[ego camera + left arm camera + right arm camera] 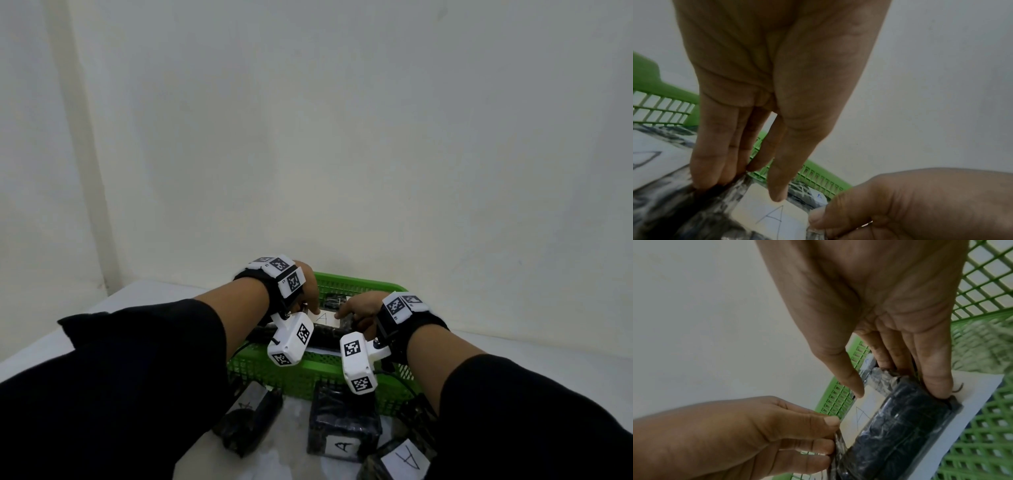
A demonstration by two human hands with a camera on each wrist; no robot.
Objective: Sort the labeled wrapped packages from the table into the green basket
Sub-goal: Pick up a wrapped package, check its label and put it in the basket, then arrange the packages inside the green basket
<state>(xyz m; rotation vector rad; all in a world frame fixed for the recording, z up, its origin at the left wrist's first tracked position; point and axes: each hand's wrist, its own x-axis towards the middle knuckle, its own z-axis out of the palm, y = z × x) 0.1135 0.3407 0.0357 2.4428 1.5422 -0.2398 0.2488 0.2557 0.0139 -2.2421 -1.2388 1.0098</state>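
Observation:
A black wrapped package [327, 334] with a white label marked A [323, 318] is held over the inside of the green basket [308, 366]. My left hand [310, 306] pinches its left end, thumb on the label and fingers behind, as the left wrist view shows [744, 190]. My right hand [342, 313] grips the other end, thumb at the label's edge and fingers down the side [898, 394]. The package [896, 426] lies above a white sheet with writing [982, 402] inside the basket [982, 288].
Three more wrapped packages lie on the white table [137, 301] in front of the basket: one at the left [246, 421], one in the middle [342, 428], one at the right [400, 459]. Another dark package [335, 301] lies at the basket's far side. A pale wall stands behind.

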